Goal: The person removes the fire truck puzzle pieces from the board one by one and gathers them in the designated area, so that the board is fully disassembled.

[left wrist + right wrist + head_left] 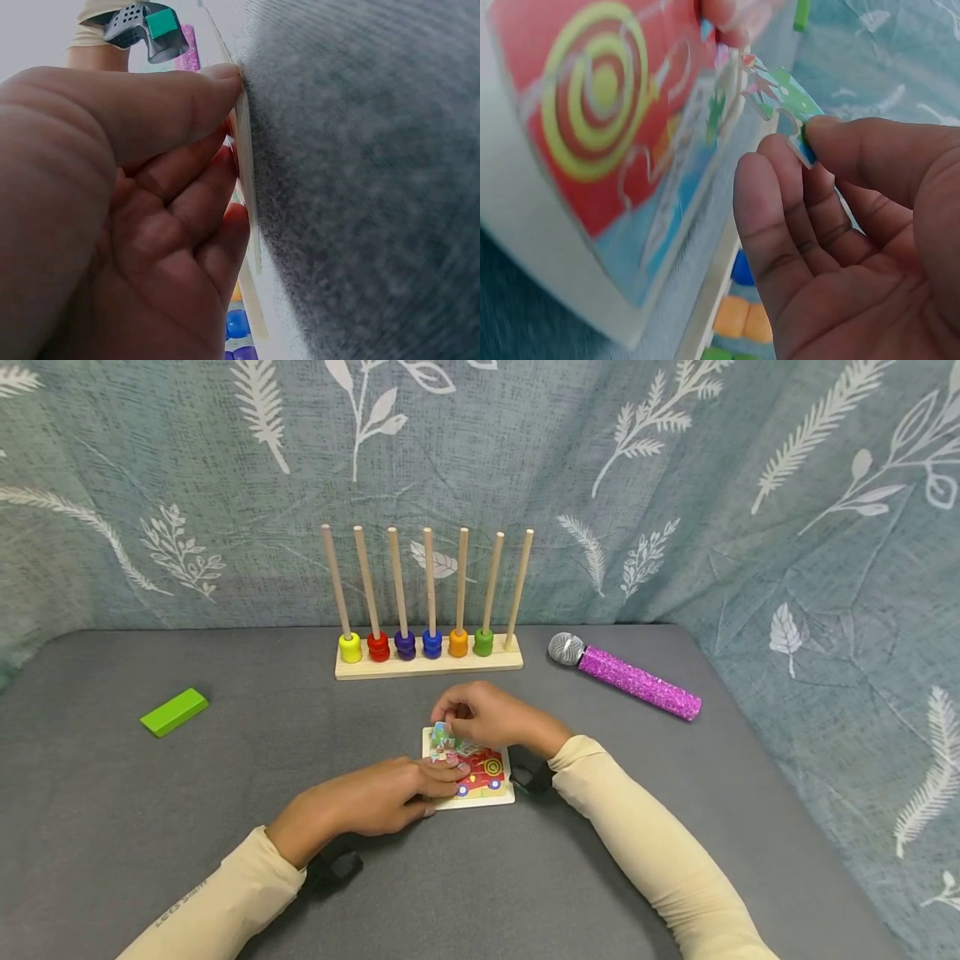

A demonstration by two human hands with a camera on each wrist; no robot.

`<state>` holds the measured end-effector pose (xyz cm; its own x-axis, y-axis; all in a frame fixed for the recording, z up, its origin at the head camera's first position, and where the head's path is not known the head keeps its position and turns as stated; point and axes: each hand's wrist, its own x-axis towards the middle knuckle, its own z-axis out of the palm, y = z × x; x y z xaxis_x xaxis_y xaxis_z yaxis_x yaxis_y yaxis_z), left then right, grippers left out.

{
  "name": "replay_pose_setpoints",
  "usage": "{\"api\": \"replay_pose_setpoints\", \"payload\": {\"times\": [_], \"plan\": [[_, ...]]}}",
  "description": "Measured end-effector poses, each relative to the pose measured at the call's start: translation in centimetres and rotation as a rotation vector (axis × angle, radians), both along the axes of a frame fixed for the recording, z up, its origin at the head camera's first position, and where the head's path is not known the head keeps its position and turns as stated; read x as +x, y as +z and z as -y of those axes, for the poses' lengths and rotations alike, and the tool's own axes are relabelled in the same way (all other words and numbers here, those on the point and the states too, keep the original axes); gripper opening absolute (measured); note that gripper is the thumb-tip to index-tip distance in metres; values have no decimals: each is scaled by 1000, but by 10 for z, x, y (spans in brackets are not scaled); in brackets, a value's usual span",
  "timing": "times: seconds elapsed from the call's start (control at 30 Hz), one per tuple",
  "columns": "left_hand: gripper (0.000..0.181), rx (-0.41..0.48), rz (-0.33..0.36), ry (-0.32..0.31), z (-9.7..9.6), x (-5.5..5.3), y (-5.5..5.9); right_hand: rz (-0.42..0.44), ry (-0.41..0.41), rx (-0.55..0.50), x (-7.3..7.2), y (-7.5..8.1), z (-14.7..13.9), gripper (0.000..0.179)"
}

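Fingers of the right hand [487, 718] pinch a small puzzle piece [441, 737] over the far left corner of the puzzle board [480, 802]. In the head view the left hand [384, 797] lies over the board's left side, its fingers extended and unclenched on the face. The piece's full outline is hard to make out — the right fingertips cover part of it. Red-vehicle artwork on the board has its wheels toward the person, its long axis running left to right, its left end under the left fingers. Beyond the board stands a peg rack [435, 667] with coloured rings; a glittery microphone [637, 682] lies beyond it to the right, a green block [175, 712] well off to its left.

The left wrist view shows the board almost edge-on, its artwork mostly hidden; the thumb touches its edge and other fingertips meet its face. The piece cannot be made out.

In the right wrist view the piece tilts against the board's plane, one end between thumb and fingers, its long axis slanting toward the left fingers — blurred and cut off above the board. Whether it touches the board cannot be told.
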<state>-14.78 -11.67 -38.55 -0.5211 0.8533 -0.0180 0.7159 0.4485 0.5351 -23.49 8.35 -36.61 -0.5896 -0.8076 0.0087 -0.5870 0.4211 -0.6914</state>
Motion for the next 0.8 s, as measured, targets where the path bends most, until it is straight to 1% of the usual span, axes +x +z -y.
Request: {"api": "replay_pose_setpoints", "payload": {"times": [0.1, 0.23, 0.37, 0.6, 0.7, 0.8], "plan": [[41, 0, 17, 8, 1, 0, 0, 2, -27, -26, -2, 2, -6, 14], [39, -4, 12, 9, 1, 0, 0, 10, -62, -39, -4, 3, -13, 13], [39, -11, 15, 13, 1, 0, 0, 5, -84, -40, -7, 4, -21, 11], [38, -14, 15, 6, 0, 0, 1, 36, -142, -24, -10, 6, -36, 14], [38, -24, 9, 10, 0, 1, 1, 22, -154, -11, -11, 7, -43, 15], [39, -39, 10, 18, 0, 1, 1, 6, -143, 7, -13, 7, -49, 14]]}}
